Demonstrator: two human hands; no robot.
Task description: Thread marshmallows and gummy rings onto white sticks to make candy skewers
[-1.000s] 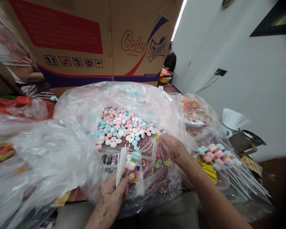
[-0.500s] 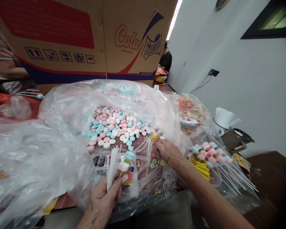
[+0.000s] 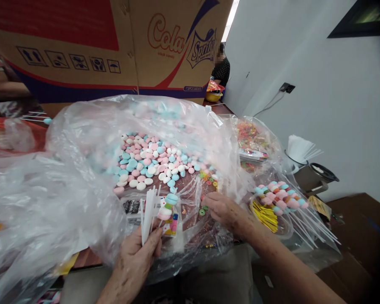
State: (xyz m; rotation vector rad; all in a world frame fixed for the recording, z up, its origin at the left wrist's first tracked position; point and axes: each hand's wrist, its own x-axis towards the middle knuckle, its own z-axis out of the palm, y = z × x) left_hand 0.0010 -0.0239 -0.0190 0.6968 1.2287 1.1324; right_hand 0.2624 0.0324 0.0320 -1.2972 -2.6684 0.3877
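We see a plain white wall [image 3: 319, 97] running along the right side, with a dark socket [image 3: 286, 88] set into it and a thin cable hanging from that. A dark-framed window or panel [image 3: 361, 21] sits high in the right corner. A long strip light [image 3: 230, 19] glows on the ceiling. A big brown cardboard box [image 3: 114, 46] printed in red and blue fills the back. At the far end a person [image 3: 222, 69] in dark clothes sits by the wall. The brown counter [image 3: 361, 211] shows at the right.

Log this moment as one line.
left hand: grips white plastic sticks, one candy-loaded | right hand: on small ring candies | clear plastic bag: pastel candies
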